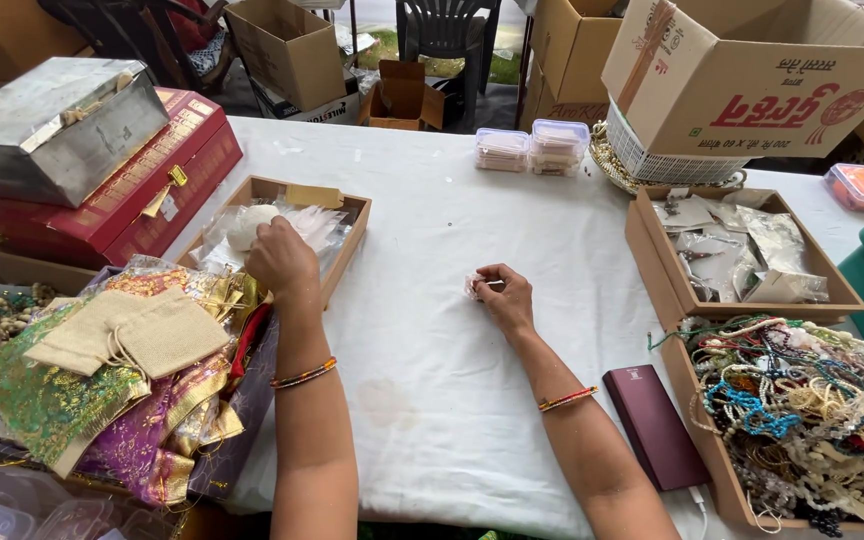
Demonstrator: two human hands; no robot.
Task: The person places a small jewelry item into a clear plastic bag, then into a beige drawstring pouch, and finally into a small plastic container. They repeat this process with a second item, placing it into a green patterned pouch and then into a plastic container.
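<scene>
Clear packet [474, 286] in right hand [504, 297]; left hand [280, 258] in tray [350, 238].

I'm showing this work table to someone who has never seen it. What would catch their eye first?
Probably the tray heaped with bead necklaces at the right edge, and the shiny patterned fabric pouches piled at the left. In the middle of the white tablecloth, the right hand pinches a small clear packet, while the left hand reaches into a wooden tray of plastic bags.

Both hands curled: left hand [280, 258] reaching forward, right hand [505, 297] pinching.
</scene>
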